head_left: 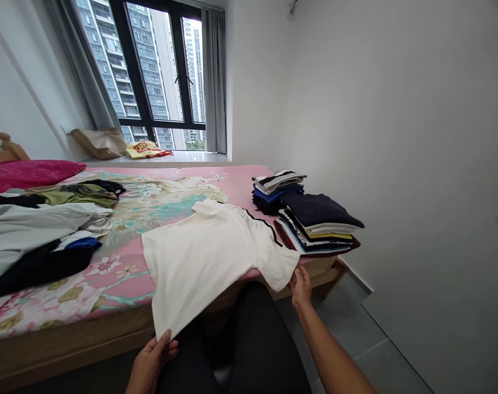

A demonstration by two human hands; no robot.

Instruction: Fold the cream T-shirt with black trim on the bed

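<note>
A white T-shirt [210, 254] with a thin dark trim line lies spread flat on the pink floral bed [121, 273], its lower part hanging over the front edge. My left hand [150, 364] pinches the shirt's bottom hem corner below the bed edge. My right hand [300, 287] grips the edge of the shirt's right sleeve at the bed's front corner. Both hands are closed on the fabric.
Two stacks of folded clothes [314, 221] sit on the bed's right end. A heap of unfolded clothes [39, 230] lies at the left beside a magenta pillow [27, 172]. Bags [103, 142] rest on the window sill. A white wall stands close on the right.
</note>
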